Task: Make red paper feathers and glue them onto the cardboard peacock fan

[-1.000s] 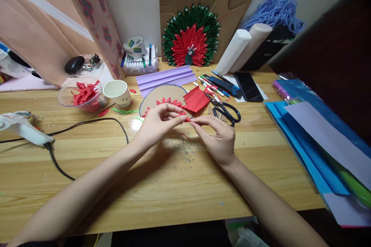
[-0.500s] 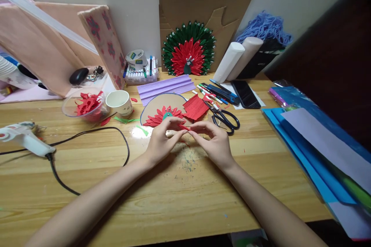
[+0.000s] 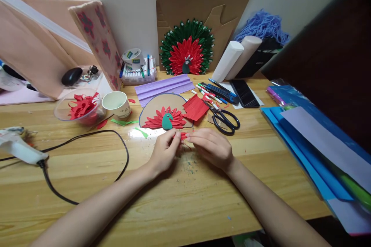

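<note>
Between my fingers is a small piece of red crepe paper (image 3: 183, 136). My left hand (image 3: 166, 148) pinches its left end, and my right hand (image 3: 211, 146) has fingertips closed on its right end. Just beyond them lies a cardboard half-round (image 3: 153, 107) with red paper petals (image 3: 155, 119) fanned round a green bird shape (image 3: 167, 121). A folded red crepe paper sheet (image 3: 196, 107) overlaps its right edge. Black-handled scissors (image 3: 224, 119) rest right of that sheet.
At left are a glue gun (image 3: 21, 148) with its black cord (image 3: 126, 150), a tub of red scraps (image 3: 84, 108) and a paper cup (image 3: 116, 105). A finished red-green peacock (image 3: 188, 48) leans at the back. Markers, a phone (image 3: 245, 93) and blue folders (image 3: 301, 139) are at right.
Both hands have come lower and nearer to me with the red paper, uncovering the green bird shape. The right fingers are straighter now. The view has shifted slightly.
</note>
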Available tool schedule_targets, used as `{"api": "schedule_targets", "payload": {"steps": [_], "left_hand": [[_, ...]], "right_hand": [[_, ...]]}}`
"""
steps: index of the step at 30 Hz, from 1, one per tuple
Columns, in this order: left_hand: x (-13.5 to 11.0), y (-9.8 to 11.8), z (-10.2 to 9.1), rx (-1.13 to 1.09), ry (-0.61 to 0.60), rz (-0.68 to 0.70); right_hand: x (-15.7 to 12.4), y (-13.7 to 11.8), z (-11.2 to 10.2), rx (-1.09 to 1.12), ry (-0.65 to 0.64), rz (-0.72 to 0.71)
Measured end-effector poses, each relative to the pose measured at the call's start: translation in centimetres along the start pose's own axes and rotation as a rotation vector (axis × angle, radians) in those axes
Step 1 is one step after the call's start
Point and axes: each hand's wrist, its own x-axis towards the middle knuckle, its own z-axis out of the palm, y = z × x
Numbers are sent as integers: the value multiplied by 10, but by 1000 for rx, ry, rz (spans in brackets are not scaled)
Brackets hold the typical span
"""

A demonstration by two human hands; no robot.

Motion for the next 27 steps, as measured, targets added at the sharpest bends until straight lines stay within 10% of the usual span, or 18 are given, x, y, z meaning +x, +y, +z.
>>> {"api": "schedule_targets", "payload": {"steps": [9, 27], "left_hand": [[2, 0, 1, 129, -30, 28], [4, -8, 4, -134, 69, 65]], "right_hand": [[6, -1, 5, 603, -19, 838], [7, 4, 0, 414, -93, 781]]}}
